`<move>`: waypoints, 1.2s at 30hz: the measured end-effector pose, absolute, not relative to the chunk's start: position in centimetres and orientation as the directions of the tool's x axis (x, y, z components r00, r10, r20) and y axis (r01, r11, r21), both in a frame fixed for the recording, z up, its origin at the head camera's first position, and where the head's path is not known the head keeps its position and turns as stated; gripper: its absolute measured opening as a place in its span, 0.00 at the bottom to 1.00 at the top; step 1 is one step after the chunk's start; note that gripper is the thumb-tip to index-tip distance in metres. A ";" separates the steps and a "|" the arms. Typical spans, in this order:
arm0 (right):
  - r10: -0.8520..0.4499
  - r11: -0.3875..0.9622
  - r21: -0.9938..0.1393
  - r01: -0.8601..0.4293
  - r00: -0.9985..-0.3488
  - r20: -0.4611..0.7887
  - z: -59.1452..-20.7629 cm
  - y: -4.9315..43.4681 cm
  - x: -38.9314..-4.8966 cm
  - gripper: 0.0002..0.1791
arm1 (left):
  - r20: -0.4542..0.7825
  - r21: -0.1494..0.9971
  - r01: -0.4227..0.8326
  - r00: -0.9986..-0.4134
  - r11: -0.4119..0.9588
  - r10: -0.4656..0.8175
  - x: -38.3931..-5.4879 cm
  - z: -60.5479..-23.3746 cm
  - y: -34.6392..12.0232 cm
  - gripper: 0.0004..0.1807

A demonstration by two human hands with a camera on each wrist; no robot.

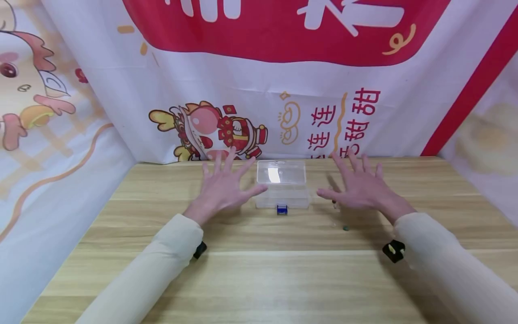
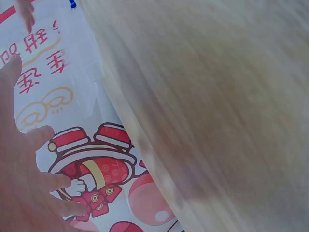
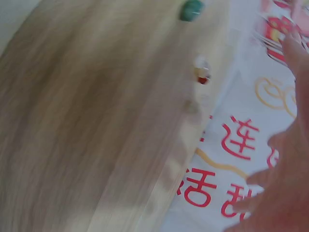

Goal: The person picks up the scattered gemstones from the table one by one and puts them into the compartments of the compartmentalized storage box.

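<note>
A clear plastic box (image 1: 282, 193) stands near the back of the table with its lid raised toward the cloth and a blue clasp (image 1: 282, 209) at its front. To the left of it, my left hand (image 1: 224, 186) is held with fingers spread, the thumb close to the box. My right hand (image 1: 362, 189) spreads its fingers on the other side, holding nothing. Small loose pieces lie by the right hand: a green stone (image 3: 191, 9), a white and dark-red piece (image 3: 202, 70) and a pale piece (image 3: 191, 106), blurred in the right wrist view.
The wood-grain table (image 1: 279, 288) ends at a printed white and red cloth (image 1: 243, 72) hanging behind it. More printed cloth closes off the left side (image 1: 81, 157) and the right side (image 1: 489, 148).
</note>
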State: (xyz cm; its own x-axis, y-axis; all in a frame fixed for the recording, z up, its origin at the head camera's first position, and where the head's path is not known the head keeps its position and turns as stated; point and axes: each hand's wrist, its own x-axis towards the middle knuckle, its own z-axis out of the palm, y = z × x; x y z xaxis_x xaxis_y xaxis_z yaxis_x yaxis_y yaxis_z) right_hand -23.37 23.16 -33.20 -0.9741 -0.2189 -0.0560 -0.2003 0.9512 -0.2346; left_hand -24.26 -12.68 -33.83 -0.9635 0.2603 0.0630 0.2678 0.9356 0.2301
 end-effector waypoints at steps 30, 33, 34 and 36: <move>-0.116 0.643 -0.759 0.105 -0.966 -0.231 -37.1 24.8 -26.7 0.26 | -0.272 0.904 -0.108 -0.892 0.415 0.360 -25.9 -36.4 -13.2 0.50; -0.085 0.642 -0.756 0.128 -0.968 -0.236 -37.2 24.9 -26.6 0.25 | -0.262 0.901 -0.088 -0.891 0.425 0.371 -25.9 -36.6 -12.9 0.49; -0.074 0.641 -0.755 0.136 -0.969 -0.237 -37.3 25.0 -26.6 0.25 | -0.262 0.899 -0.086 -0.891 0.429 0.370 -25.9 -36.7 -12.8 0.49; -0.061 0.633 -0.760 0.147 -0.969 -0.239 -37.4 25.0 -26.5 0.24 | -0.266 0.897 -0.090 -0.892 0.432 0.367 -25.8 -36.8 -12.7 0.49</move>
State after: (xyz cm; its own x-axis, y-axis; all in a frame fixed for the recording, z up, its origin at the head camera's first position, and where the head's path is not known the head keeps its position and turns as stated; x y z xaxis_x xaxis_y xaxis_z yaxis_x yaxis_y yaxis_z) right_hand -26.53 24.99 -37.40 -0.9692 -0.0610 -0.2388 0.1474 0.6329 -0.7600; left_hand -25.77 -12.73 -36.76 -0.8915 0.3667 -0.2660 -0.0898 0.4323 0.8972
